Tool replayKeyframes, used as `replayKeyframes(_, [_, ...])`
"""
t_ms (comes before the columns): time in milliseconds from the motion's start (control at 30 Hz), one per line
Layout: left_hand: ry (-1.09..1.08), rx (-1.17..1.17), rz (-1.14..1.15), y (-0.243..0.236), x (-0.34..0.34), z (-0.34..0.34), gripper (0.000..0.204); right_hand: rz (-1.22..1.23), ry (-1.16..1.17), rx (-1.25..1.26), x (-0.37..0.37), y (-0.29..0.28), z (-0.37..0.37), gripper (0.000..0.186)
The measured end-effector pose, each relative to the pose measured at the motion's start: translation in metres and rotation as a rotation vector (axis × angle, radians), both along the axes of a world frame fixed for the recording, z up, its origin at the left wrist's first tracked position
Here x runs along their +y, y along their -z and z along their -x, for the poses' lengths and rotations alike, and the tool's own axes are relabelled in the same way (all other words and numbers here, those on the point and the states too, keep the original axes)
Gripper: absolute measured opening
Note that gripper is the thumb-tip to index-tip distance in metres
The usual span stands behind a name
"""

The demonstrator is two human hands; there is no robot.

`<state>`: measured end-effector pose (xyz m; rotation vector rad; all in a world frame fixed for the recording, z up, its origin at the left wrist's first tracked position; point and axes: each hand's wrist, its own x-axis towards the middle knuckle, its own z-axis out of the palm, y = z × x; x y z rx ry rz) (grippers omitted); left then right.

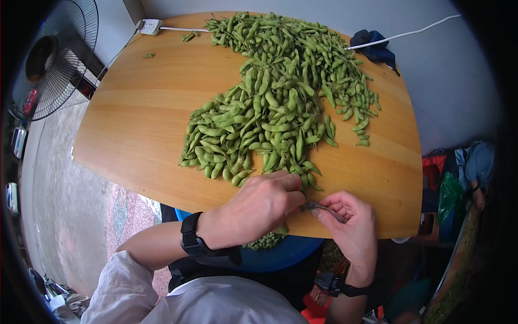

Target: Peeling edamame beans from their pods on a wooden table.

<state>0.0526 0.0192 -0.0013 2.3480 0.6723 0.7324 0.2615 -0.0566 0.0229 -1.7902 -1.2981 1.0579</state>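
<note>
A large heap of green soybean pods [275,102] spreads over the wooden table [135,119]. My left hand [264,200] is at the heap's near edge, its fingers curled closed; what they hold, if anything, is hidden. Close to its right, my right hand [350,218] pinches a narrow dark grey thing [330,211] whose kind I cannot make out. The thing's far end points toward the left fingertips. Below the table's front edge, partly covered by my left hand and wrist, a blue basin [280,260] contains small green shelled beans [264,241].
At the far left stands a fan [54,59]. A white power strip [150,26] lies on the table's back left corner, its cable running behind the pods. Dark blue cloth [372,46] rests at the back right. Bags, including a green one [450,197], are right of the table.
</note>
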Motion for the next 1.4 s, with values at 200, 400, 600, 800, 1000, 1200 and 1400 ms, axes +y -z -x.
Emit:
replayKeyframes(200, [0.045,0.035,-0.018,-0.002,0.002,-0.002,0.027,-0.020,0.012,-0.004,-0.001,0.001,0.002,0.010])
replayKeyframes(400, [0.082,0.041,-0.083,-0.002,0.000,-0.001,0.032,0.032,0.002,-0.073,0.006,-0.002,0.005,0.011])
replayKeyframes(600, [0.074,0.035,-0.088,-0.002,-0.002,-0.001,0.032,0.035,-0.010,0.053,0.005,0.005,-0.006,0.012])
replayKeyframes(800, [0.064,0.064,-0.069,-0.002,-0.003,-0.001,0.031,0.072,-0.010,0.111,0.004,0.003,-0.006,0.013])
replayKeyframes(1000, [0.085,0.055,-0.085,-0.002,-0.004,0.000,0.031,0.070,-0.011,0.017,0.005,0.000,-0.002,0.012])
replayKeyframes(1200, [0.093,0.032,-0.081,0.001,-0.003,0.004,0.036,0.075,-0.014,-0.042,0.005,-0.001,-0.002,0.015])
replayKeyframes(1400, [0.119,-0.114,0.047,-0.009,-0.002,0.008,0.035,0.087,-0.033,0.402,-0.003,-0.009,-0.012,0.024])
